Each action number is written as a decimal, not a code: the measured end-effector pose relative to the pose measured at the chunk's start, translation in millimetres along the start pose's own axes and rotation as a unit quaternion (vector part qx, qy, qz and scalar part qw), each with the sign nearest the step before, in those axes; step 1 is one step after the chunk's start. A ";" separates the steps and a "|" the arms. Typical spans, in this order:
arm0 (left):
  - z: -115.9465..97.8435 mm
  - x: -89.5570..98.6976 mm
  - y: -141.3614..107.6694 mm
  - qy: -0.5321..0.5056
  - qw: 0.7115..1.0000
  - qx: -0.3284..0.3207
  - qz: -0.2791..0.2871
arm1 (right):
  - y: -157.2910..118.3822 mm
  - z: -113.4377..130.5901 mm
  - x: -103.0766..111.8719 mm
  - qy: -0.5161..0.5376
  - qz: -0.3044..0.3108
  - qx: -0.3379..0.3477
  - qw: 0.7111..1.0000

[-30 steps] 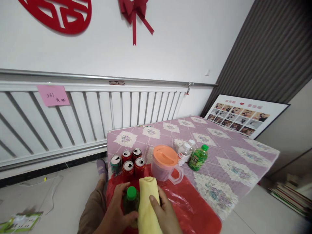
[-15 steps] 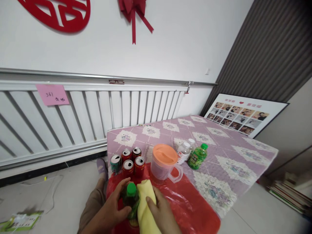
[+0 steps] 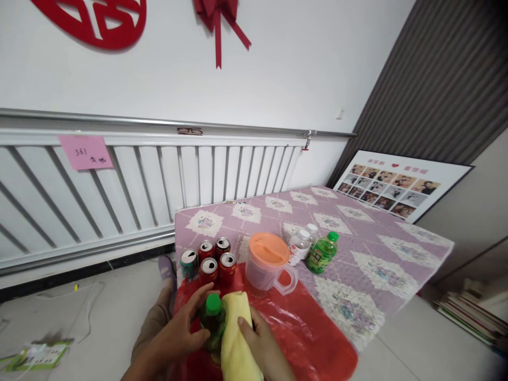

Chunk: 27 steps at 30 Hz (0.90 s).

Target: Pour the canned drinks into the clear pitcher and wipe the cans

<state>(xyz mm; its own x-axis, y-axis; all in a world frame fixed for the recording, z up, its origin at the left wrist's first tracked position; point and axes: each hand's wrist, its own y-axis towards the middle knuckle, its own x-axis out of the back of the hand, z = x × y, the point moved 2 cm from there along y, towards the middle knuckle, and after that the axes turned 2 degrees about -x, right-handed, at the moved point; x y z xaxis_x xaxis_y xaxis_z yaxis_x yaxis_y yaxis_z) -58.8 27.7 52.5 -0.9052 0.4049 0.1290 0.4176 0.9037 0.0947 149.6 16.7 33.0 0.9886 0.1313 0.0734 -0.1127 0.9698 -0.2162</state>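
A green-capped plastic bottle [image 3: 213, 323] stands at the near edge of the table, over a red plastic sheet [image 3: 301, 333]. My left hand [image 3: 186, 323] is curled round its left side, thumb in front and fingers behind. A folded yellow cloth [image 3: 236, 338] lies against the bottle's right side. My right hand [image 3: 260, 336] grips this cloth, its thumb on top and the other fingers mostly hidden behind it. Just beyond the hands are several opened red drink cans [image 3: 227, 270], a green can [image 3: 189, 263] and a clear pitcher [image 3: 260, 272] with an orange lid.
Right of the pitcher stand two clear white-capped bottles [image 3: 299, 247] and another green-capped bottle [image 3: 322, 254]. A patterned cloth covers the table [image 3: 349, 264]. Behind it runs a white radiator [image 3: 222, 174]. A photo board [image 3: 397, 182] leans at the far right.
The bottle and yellow cloth have shifted very slightly left, with both hands still at them. The cans and pitcher stay where they were; the view has tilted a little.
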 end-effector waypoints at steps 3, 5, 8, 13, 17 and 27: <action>1.9 -1.3 -1.8 0.019 1.000 -0.004 -0.001 | -0.4 -8.4 4.9 -0.071 -0.015 0.033 0.997; 6.6 -5.4 -4.4 0.035 0.999 -0.004 -0.027 | -0.2 -2.7 9.9 -0.087 -0.035 0.048 0.994; 18.1 -14.4 -9.0 0.053 0.992 -0.015 -0.113 | 0.0 18.4 15.1 -0.062 -0.060 0.050 0.995; 38.5 -28.7 -14.8 0.108 0.969 0.039 -0.216 | -1.1 42.6 7.0 0.024 -0.021 0.024 0.999; 49.6 -31.8 -17.5 0.121 0.968 0.063 -0.209 | -4.1 24.4 -2.4 0.036 -0.001 0.004 0.999; 65.0 -27.1 -20.3 0.171 0.960 0.062 -0.213 | -31.6 -22.5 65.9 -0.029 -0.058 -0.040 0.997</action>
<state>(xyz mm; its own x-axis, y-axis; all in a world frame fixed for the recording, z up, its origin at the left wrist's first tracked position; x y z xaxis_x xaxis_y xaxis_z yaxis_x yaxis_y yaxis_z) -47.8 7.4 -17.1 -0.9044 -0.0554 0.4231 -0.0164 0.9953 0.0953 220.5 -9.9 22.8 0.9867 0.0336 0.1588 0.0124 0.9599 -0.2802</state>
